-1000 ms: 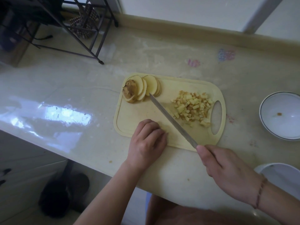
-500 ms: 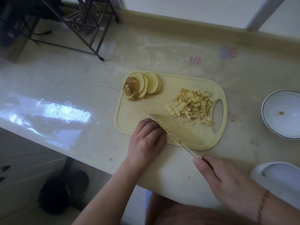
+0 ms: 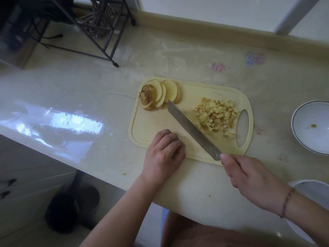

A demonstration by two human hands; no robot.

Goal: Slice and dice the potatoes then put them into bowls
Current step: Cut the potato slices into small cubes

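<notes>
A pale yellow cutting board (image 3: 151,125) lies on the counter. Overlapping potato slices (image 3: 165,94), one end piece with skin, sit at its far left corner. A heap of diced potato (image 3: 217,114) lies near the board's handle hole. My right hand (image 3: 249,179) grips the handle of a knife (image 3: 192,129); the blade slants across the board, its tip beside the slices and its side against the dice. My left hand (image 3: 163,152) rests knuckles-down on the board's near edge with fingers curled under; nothing shows in it.
A white bowl (image 3: 320,139) with a dark rim line stands right of the board. Part of a second white bowl (image 3: 311,191) shows at the lower right. A black wire rack (image 3: 99,32) stands at the back left. The counter's near edge runs under my forearms.
The knife moved from right beside my left hand up and to the right, and its blade now lies against the diced pile. Loose pieces have joined the heap. My left hand stayed put.
</notes>
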